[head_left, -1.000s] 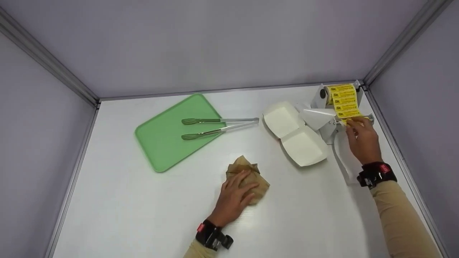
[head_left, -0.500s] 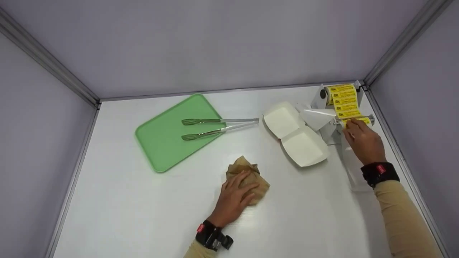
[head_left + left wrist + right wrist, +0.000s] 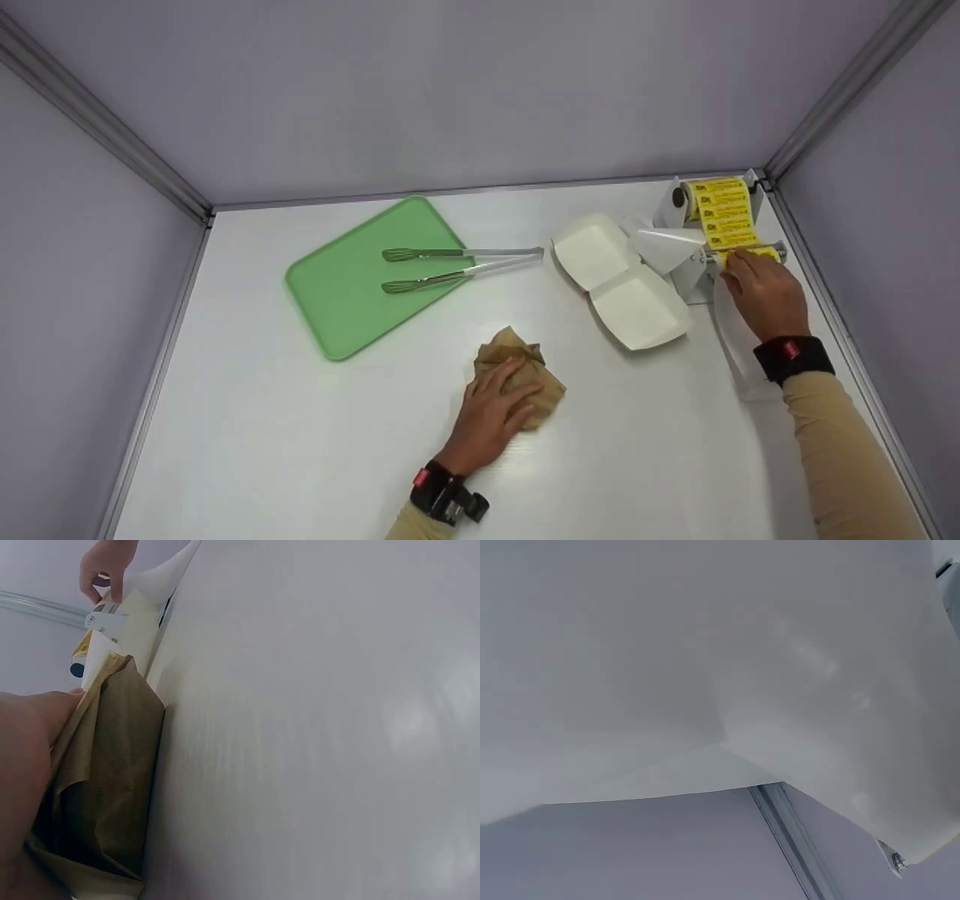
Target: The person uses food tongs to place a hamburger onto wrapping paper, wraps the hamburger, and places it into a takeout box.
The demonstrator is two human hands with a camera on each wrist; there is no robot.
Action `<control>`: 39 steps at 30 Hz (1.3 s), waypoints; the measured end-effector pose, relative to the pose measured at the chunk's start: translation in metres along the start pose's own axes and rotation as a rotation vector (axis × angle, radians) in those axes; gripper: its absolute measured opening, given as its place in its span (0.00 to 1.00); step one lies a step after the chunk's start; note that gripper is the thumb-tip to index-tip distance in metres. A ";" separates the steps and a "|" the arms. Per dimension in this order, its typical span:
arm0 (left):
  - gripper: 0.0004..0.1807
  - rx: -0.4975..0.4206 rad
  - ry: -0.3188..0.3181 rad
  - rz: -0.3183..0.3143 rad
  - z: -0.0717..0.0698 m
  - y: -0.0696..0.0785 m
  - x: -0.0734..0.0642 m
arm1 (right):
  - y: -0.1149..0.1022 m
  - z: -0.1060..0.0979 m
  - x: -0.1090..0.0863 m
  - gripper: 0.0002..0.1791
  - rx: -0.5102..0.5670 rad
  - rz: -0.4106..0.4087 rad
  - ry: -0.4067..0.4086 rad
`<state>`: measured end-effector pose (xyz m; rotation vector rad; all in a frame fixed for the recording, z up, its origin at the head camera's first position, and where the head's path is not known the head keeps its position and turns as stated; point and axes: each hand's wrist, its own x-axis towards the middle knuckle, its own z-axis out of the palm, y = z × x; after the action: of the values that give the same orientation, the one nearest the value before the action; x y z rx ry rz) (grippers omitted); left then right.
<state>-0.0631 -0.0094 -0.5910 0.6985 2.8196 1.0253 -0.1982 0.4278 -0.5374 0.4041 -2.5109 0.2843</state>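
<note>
My left hand (image 3: 486, 420) rests with fingers spread on a crumpled brown paper packet (image 3: 551, 390) on the white table. In the left wrist view the folded paper (image 3: 112, 772) stands beside that hand. At the back right, my right hand (image 3: 766, 296) pinches a yellow label (image 3: 765, 253) at the front bar of a label dispenser (image 3: 673, 206). A roll of yellow printed labels (image 3: 726, 214) feeds down to the bar. White backing strip (image 3: 739, 360) hangs below, partly behind the hand. Pale backing strip (image 3: 705, 652) fills most of the right wrist view, hiding the fingertips.
An open white clamshell box (image 3: 637, 307) lies left of the dispenser. Metal tongs (image 3: 502, 253) lie partly on a green tray (image 3: 352, 315) at the left. Grey panels (image 3: 480, 97) with metal corner posts (image 3: 847, 82) enclose the table at the back and sides.
My right hand has shifted slightly right and down, and a yellow label has come out past the bar. The backing strip reaches further forward. My left hand stays on the packet.
</note>
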 end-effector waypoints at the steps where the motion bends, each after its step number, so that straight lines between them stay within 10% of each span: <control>1: 0.21 -0.002 -0.002 0.001 0.000 0.000 0.000 | 0.000 0.000 0.001 0.16 0.000 0.005 0.008; 26: 0.21 -0.025 -0.013 0.001 -0.001 -0.001 0.001 | 0.001 -0.001 0.009 0.13 0.256 0.297 -0.035; 39: 0.20 -0.030 -0.016 0.000 0.000 -0.003 0.001 | 0.020 -0.015 0.018 0.14 0.415 0.345 -0.194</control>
<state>-0.0646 -0.0109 -0.5930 0.6999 2.7850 1.0553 -0.2117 0.4463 -0.5172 0.1565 -2.7012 0.9519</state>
